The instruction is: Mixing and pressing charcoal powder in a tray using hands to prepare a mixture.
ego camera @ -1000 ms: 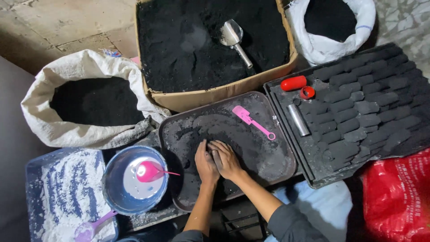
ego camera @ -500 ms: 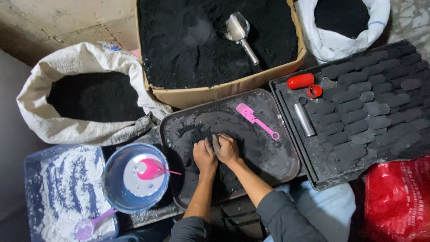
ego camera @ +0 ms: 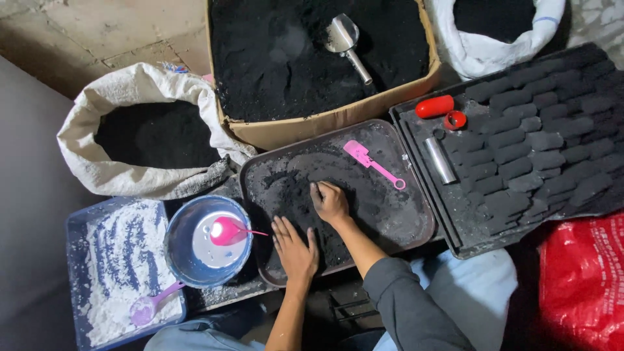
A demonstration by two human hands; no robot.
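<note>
A dark rounded tray (ego camera: 416, 227) smeared with black powder lies in front of me. My left hand (ego camera: 296, 250) rests flat on the powder near the tray's front left, fingers spread. My right hand (ego camera: 330, 201) sits at the tray's middle with fingers curled into a small heap of black powder (ego camera: 296, 195). A pink spatula (ego camera: 374, 162) lies on the tray behind my right hand.
Behind the tray, a cardboard box of black powder (ego camera: 325, 123) holds a metal scoop (ego camera: 348, 40). White sacks of powder (ego camera: 140, 133) stand left and back right. A blue bowl with pink spoon (ego camera: 208, 240), a white-powder tray (ego camera: 117, 273), a tray of black briquettes (ego camera: 539, 143) and a red bag (ego camera: 582, 279) surround it.
My hands were side by side on the powder; now the left has slid toward the tray's front left and the right has curled into the heap.
</note>
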